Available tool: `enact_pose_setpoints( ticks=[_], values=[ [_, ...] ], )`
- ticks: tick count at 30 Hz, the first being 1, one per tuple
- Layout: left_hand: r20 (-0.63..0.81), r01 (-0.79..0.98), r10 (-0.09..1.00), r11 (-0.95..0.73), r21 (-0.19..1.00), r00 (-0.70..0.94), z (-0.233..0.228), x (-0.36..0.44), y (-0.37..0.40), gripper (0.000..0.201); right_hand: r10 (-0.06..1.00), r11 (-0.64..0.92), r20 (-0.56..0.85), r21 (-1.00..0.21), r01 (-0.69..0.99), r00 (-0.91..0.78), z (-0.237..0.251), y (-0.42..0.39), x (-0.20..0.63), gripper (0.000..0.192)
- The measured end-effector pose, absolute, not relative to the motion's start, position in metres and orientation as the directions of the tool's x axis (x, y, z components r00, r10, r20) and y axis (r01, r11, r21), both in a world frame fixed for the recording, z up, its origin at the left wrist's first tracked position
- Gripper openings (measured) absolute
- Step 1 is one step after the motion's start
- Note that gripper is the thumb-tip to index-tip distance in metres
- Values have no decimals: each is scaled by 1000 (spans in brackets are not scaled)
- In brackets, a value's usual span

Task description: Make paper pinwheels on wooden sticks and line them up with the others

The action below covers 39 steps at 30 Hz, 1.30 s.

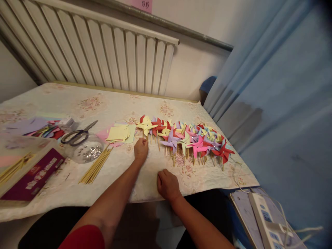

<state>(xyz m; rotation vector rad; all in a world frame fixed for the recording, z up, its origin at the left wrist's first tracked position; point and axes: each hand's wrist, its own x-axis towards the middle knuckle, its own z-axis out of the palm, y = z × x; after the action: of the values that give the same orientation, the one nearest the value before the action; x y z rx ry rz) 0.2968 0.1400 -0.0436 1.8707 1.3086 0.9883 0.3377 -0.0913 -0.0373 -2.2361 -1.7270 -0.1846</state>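
Pinwheels already fill a long row right of centre; my left hand pinches the yellow pinwheel at its left end, my right hand rests closed, while sticks and paper squares remain unused.

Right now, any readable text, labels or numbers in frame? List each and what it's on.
Pink slip on the wall at top edge: dark digits, too blurred to read for sure.
Maroon box at left of the table: pale printed characters, too small to read.
Power strip at lower right: blue markings, unreadable.
Pinwheels, scissors: no text.
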Motion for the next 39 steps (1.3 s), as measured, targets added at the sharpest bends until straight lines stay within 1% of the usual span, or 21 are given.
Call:
enact_pose_setpoints(
  ticks=[9,17,23,30,39],
  values=[
    [190,484,959,-272,832,212,-42,297,138,9,919,-218,302,-141,966,252,-40,-92,337,9],
    [213,493,952,-296,818,219,-44,297,139,8,916,-212,317,-135,968,245,-41,-92,337,9],
    [204,482,956,-282,829,210,-42,296,136,8,916,-211,318,-135,968,244,-40,-92,337,9],
    [253,445,949,-312,839,188,-42,295,135,10,915,-219,317,-124,968,248,-40,-92,338,9],
    [265,408,946,-321,855,189,-45,279,125,11,917,-221,309,-134,966,253,-40,-93,337,9]
  ],
)
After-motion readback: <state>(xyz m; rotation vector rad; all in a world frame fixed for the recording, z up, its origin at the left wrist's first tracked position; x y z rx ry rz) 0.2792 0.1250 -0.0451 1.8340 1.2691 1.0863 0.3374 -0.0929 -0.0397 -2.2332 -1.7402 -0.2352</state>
